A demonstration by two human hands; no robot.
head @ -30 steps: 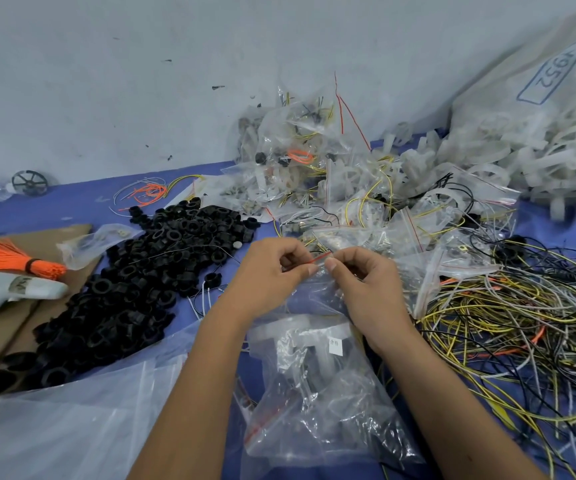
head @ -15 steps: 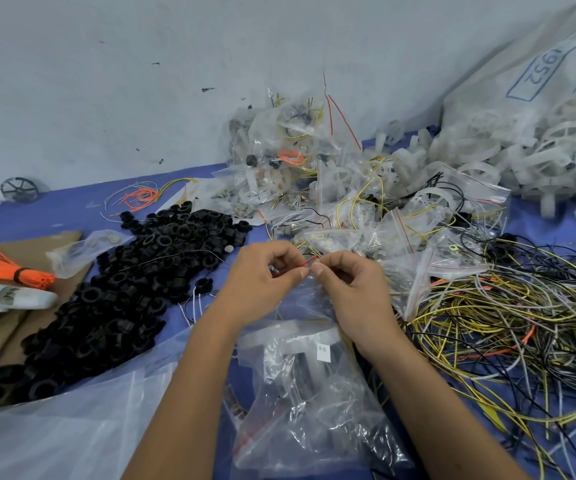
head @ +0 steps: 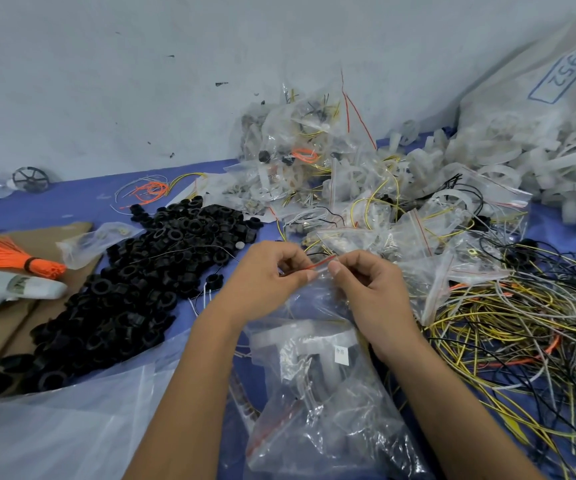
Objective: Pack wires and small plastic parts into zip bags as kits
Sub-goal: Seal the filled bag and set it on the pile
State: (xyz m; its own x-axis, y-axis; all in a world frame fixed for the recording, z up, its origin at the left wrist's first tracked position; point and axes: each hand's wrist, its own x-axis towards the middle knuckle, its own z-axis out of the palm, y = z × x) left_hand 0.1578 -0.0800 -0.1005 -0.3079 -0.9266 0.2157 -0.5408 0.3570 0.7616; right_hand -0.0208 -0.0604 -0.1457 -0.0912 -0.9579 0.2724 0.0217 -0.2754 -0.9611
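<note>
Sealing zip bag (head: pixel 317 289), mid-table, just in front of the bagged-kit pile (head: pixel 314 168). Left hand (head: pixel 265 275) and right hand (head: pixel 366 289) both pinching the red zip strip (head: pixel 321 263), fingertips nearly touching. Best done by pressing along the strip end to end, keeping wires clear of the seal. Contents: white plastic part, rest hard to tell through film. Black rings (head: pixel 148 271) heaped loose left of the bag; wire tangle (head: pixel 521 323) right of it; big sack (head: pixel 539 126) of white wheels beyond.
</note>
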